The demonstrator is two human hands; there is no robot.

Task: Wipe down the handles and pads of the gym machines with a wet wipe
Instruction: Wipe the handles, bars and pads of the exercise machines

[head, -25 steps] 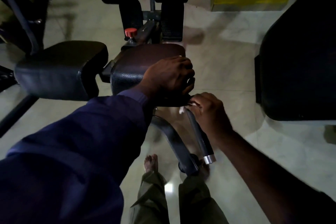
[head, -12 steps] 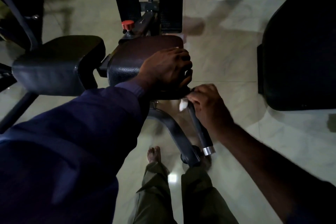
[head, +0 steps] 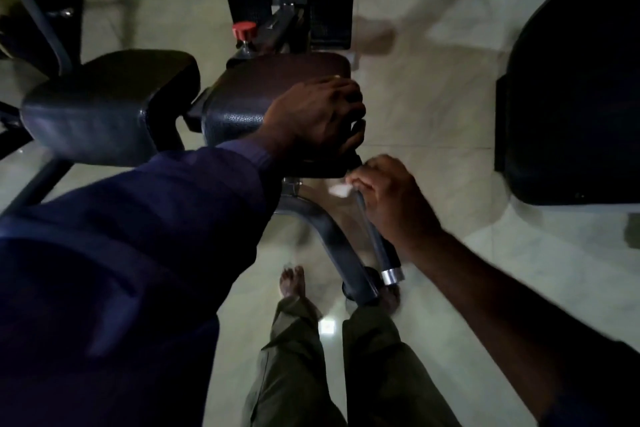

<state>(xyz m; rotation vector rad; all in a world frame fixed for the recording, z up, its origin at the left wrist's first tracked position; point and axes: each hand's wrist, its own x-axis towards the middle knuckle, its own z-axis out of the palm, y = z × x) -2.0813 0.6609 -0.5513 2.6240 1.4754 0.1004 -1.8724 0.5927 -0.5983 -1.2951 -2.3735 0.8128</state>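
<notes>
We are bracing the pad (head: 277, 80) with our left hand (head: 311, 118), its grip curled over the edge. Our right hand (head: 394, 204) is still squeezing the wet wipe (head: 340, 188) around the top of the handle (head: 377, 246), at 5 o'clock from the pad. The lower length probably remains undone.
</notes>
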